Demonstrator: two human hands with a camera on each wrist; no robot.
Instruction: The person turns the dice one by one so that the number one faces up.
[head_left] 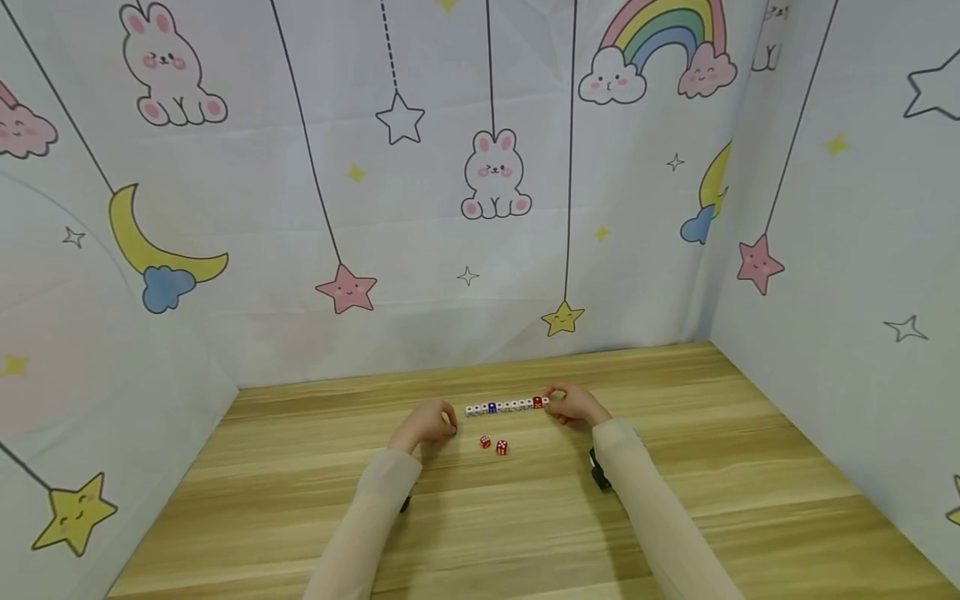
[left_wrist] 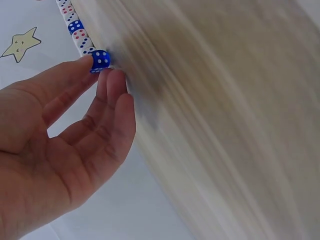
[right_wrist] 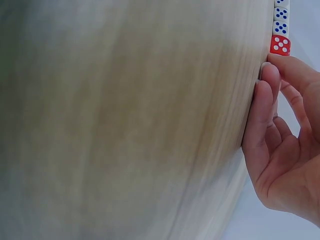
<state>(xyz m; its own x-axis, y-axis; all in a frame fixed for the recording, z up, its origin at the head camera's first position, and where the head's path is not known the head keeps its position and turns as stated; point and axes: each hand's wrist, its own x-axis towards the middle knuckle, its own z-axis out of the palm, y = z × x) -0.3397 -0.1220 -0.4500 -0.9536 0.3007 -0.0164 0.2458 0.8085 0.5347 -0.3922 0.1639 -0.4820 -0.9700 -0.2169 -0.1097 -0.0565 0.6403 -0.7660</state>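
A straight row of small dice (head_left: 507, 407) lies on the wooden table, mostly white with one blue die (head_left: 492, 408) and, near the right end, a red die (head_left: 537, 402). My left hand (head_left: 431, 423) is just left of the row, pinching another blue die (left_wrist: 100, 60) between thumb and fingertips. At the opposite end, my right hand (head_left: 573, 404) has its thumb and fingertips around the white end die (head_left: 546, 402), beside the red one. The right wrist view hides that end die behind the fingers. Two loose red dice (head_left: 502, 447) lie in front of the row.
Fabric walls (head_left: 420, 217) printed with rabbits, stars and moons enclose the wooden table (head_left: 480, 533) at the back and both sides. The back wall rises a short way behind the row. Dark wrist straps (head_left: 600, 471) show under the sleeves.
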